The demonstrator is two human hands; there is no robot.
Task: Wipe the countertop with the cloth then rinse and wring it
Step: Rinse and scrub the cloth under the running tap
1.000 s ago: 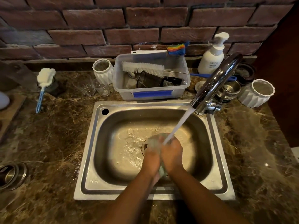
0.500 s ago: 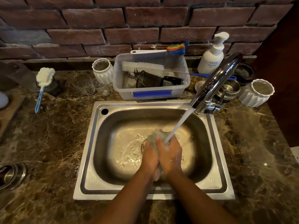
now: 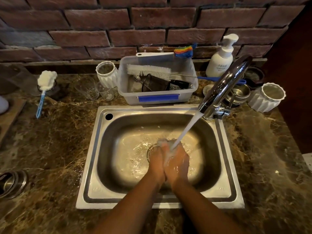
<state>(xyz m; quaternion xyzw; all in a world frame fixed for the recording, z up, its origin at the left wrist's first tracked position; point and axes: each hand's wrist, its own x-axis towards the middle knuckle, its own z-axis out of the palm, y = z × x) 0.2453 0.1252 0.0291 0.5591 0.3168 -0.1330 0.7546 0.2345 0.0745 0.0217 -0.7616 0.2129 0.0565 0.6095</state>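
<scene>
Fingers (image 3: 156, 151) of left hand (image 3: 156, 164) curled round wet cloth (image 3: 162, 142), low in sink (image 3: 88, 179). Right hand (image 3: 177, 163) pressed against left, fingers gripping same cloth. Cloth mostly hidden, pale bit peeks out top. Water (image 3: 187, 130) from tap (image 3: 224, 85) at right hits cloth.

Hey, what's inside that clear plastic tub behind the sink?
In the tub: a white bottle brush lying across the top and a dark mesh strainer with a black handle. Anything beneath the strainer is hidden.
</scene>
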